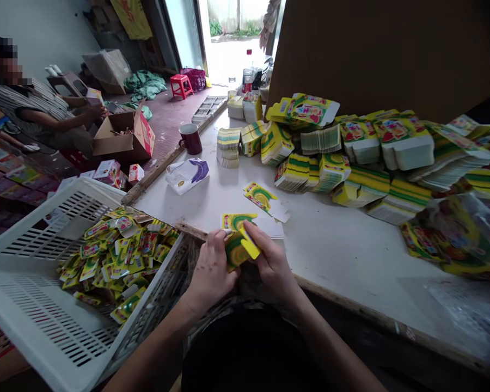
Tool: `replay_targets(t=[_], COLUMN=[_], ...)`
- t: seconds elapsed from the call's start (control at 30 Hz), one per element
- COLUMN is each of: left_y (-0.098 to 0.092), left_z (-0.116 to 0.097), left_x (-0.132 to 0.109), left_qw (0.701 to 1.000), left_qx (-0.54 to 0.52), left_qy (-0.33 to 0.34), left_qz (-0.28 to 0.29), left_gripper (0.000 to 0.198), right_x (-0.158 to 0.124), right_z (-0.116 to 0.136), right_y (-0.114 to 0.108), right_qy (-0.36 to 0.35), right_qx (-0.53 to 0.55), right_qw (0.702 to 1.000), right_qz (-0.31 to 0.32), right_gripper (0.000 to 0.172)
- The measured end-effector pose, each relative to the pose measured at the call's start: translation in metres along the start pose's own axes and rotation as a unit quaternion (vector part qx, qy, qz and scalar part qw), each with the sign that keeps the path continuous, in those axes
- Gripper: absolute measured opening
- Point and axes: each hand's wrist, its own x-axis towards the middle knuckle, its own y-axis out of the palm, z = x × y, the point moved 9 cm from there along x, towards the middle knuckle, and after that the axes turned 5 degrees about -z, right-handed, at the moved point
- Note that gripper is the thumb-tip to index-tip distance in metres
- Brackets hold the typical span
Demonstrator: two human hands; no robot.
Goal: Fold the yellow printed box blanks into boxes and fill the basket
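Between my two hands, at the near edge of the white table [310, 239], is a small yellow and green cardboard box [236, 251] with a flap sticking up. My left hand [214, 264] wraps round its left side. My right hand [271, 258] grips it at the upper right, the fingers by the yellow flap. Just beyond my hands a flat printed carton [269, 226] lies on the table, and another flat carton [263, 198] rests a little farther off. To the left, a white plastic crate [20, 272] holds a heap of yellow cartons [118, 250].
Stacks of flat cartons [359, 147] line the table's back and right, with clear plastic [469, 234] over some. A maroon mug [190, 139] and a tissue pack [188, 174] stand at left. Beyond, a person [44, 114] sits by an open cardboard box [122, 136].
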Motion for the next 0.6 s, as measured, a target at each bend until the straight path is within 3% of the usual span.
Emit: replay_targets(t=[0.13,0.3,0.4,0.6], left_y=[-0.011,-0.020,-0.022,-0.025], left_z=[0.003,0.007,0.007,0.004], left_x=[0.006,0.010,0.012,0.011], left_qw=[0.999,0.997,0.996,0.998], left_qx=[-0.037,-0.057,-0.059,-0.033], left_qy=[-0.009,-0.016,-0.018,-0.017], left_qz=[0.026,0.051,0.062,0.045], left_gripper=[0.050,0.050,0.051,0.051], right_x=[-0.001,0.005,0.007,0.008], right_z=[-0.003,0.003,0.007,0.007], right_y=[0.005,-0.003,-0.004,0.000], right_qy=[-0.009,0.008,0.018,0.027], right_qx=[-0.035,-0.030,-0.001,-0.019], right_qw=[0.996,0.992,0.987,0.993], right_qz=[0.076,0.121,0.158,0.110], right_gripper=[0.062,0.029,0.017,0.022])
